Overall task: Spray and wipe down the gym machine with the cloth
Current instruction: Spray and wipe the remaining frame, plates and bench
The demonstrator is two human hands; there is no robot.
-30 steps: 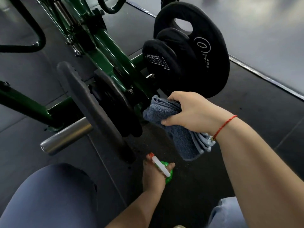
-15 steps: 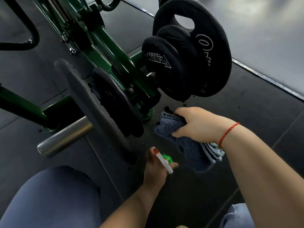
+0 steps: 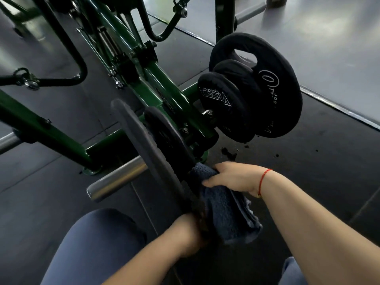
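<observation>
Head view: a person crouched at the green gym machine (image 3: 164, 87), with the cloth at a weight plate.

The right hand (image 3: 232, 178), a red string (image 3: 262, 182) at its wrist, had its grip clamped on the bunched dark-blue cloth (image 3: 226, 214), holding it against the lower rim of the large grey plate (image 3: 139, 136) on a steel sleeve (image 3: 117, 179). The cloth's loose end hung beside the plate. The left hand (image 3: 189, 233) lay blurred at the plate's bottom edge, its fingers hidden, so its grip could not be told. Black plates (image 3: 257, 89) hung beyond the frame, above dark flecks on the floor (image 3: 308, 161).
</observation>
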